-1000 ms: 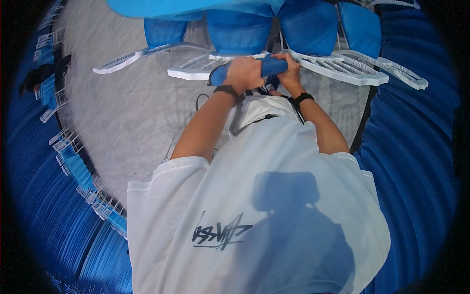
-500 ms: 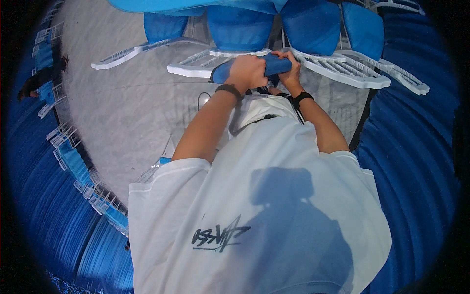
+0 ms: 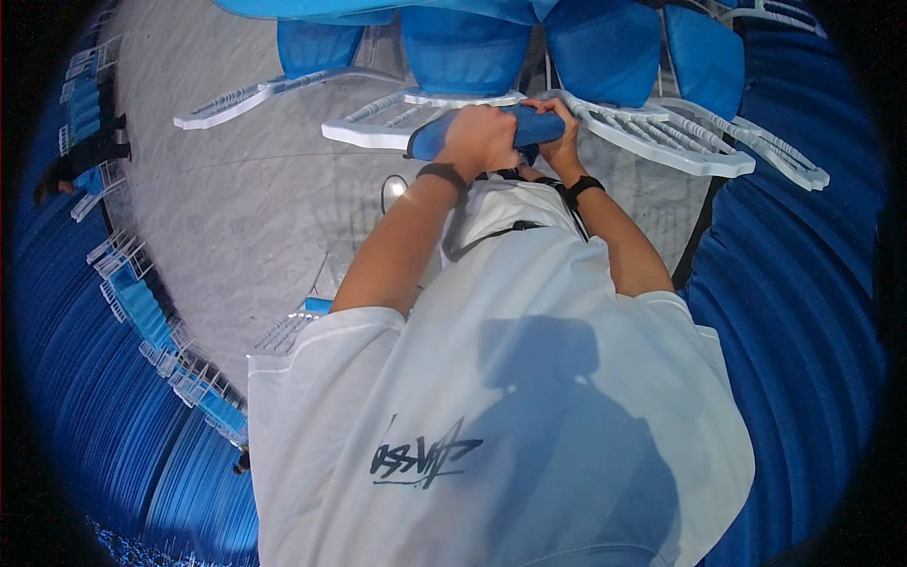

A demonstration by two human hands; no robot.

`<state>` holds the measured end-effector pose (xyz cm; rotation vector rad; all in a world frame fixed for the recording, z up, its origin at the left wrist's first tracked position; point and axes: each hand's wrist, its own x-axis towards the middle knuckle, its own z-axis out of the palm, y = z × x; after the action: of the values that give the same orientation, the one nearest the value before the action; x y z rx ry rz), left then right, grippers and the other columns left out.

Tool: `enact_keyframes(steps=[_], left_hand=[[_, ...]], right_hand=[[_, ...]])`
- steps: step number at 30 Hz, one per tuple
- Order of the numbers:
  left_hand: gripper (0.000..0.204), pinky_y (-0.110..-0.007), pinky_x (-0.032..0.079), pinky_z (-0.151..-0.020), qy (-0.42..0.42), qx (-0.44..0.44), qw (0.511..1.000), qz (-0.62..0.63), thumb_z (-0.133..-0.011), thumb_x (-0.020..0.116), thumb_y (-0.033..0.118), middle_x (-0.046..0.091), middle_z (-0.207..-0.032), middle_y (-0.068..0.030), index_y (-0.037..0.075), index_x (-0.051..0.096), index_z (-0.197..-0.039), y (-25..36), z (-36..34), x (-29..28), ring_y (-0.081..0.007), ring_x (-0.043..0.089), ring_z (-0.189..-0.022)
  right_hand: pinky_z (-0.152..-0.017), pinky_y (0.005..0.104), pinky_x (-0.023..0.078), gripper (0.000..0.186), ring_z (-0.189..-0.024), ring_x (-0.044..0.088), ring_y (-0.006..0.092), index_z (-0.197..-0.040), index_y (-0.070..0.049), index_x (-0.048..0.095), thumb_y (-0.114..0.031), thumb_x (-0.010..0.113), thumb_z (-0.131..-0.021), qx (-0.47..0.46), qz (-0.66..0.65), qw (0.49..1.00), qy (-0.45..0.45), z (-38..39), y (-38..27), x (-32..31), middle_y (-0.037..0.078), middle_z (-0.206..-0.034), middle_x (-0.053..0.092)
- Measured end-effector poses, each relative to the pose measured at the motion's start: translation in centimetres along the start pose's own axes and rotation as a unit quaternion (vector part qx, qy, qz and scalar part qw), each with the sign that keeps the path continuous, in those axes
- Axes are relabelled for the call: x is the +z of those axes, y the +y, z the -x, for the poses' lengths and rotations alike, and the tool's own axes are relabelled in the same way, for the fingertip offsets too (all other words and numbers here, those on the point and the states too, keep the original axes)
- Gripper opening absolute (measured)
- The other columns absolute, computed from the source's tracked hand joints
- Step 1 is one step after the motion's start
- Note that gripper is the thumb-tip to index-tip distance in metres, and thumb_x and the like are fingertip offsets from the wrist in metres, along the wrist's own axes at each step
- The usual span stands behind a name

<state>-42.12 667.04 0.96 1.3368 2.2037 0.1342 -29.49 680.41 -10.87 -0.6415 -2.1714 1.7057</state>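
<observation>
A blue seat cushion with a dark edge is held between my hands, in front of my body. My left hand is closed over its near side, knuckles up. On the right end, my right hand grips it with fingers curled over the far edge. Part of the cushion is hidden under my left hand. Just beyond it stand white chairs with blue seats; the nearest white chair back lies to the left of the cushion, and another chair back is to the right.
A light-blue covered table is at the far edge, with blue seats along it. Dark blue drapes hang on the right. A row of white chairs and a person are at the left. Grey floor lies between.
My hands keep almost the same hold on the cushion. The view has shifted slightly, and the person at the far left has changed posture a little.
</observation>
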Motion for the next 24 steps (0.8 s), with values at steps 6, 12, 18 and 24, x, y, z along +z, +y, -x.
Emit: enact_keyframes(steps=[6, 12, 18, 24], left_hand=[[0.034, -0.049, 0.06, -0.075, -0.02, 0.001, 1.0, -0.005, -0.061, 0.072, 0.032, 0.074, -0.083, -0.0215, 0.005, 0.074, -0.082, 0.4, -0.2, -0.6, -0.0395, 0.075, -0.081], [0.034, -0.05, 0.06, -0.074, 0.018, 0.006, 1.0, -0.002, -0.063, 0.072, 0.033, 0.074, -0.081, -0.0211, 0.005, 0.074, -0.083, -0.1, 0.0, 0.5, -0.04, 0.075, -0.08], [0.045, -0.049, 0.059, -0.079, 0.04, 0.022, 0.999, -0.006, -0.066, 0.073, 0.031, 0.074, -0.095, -0.0188, 0.006, 0.071, -0.103, 0.1, 0.3, 0.5, -0.0394, 0.073, -0.09], [0.055, -0.047, 0.059, -0.077, 0.136, 0.082, 0.987, 0.037, -0.07, 0.073, 0.024, 0.072, -0.105, -0.0146, 0.007, 0.062, -0.122, 0.4, 0.6, 1.3, -0.0367, 0.073, -0.095]], right_hand=[[-0.092, 0.0306, 0.054, 0.018, -0.101, 0.069, 0.0169, -0.096, -0.005, 0.049, 0.003, 0.065, -0.09, -0.011, -0.035, 0.999, -0.004, -0.3, 1.4, -0.1, 0.017, -0.112, 0.078], [-0.088, 0.0327, 0.054, 0.025, -0.098, 0.066, 0.0132, -0.096, -0.007, 0.051, 0.007, 0.066, -0.082, 0.017, 0.008, 1.0, -0.016, -0.2, 3.0, 0.1, 0.01, -0.111, 0.078], [-0.089, 0.0326, 0.054, 0.029, -0.097, 0.066, 0.0141, -0.097, -0.007, 0.05, 0.003, 0.072, -0.081, -0.003, -0.066, 0.998, -0.017, -0.3, 0.5, -0.1, 0.009, -0.106, 0.075], [-0.096, 0.0322, 0.052, 0.026, -0.107, 0.066, 0.0167, -0.096, -0.007, 0.05, -0.001, 0.072, -0.083, -0.022, -0.082, 0.996, -0.005, -0.4, 0.7, 0.7, 0.01, -0.117, 0.075]])
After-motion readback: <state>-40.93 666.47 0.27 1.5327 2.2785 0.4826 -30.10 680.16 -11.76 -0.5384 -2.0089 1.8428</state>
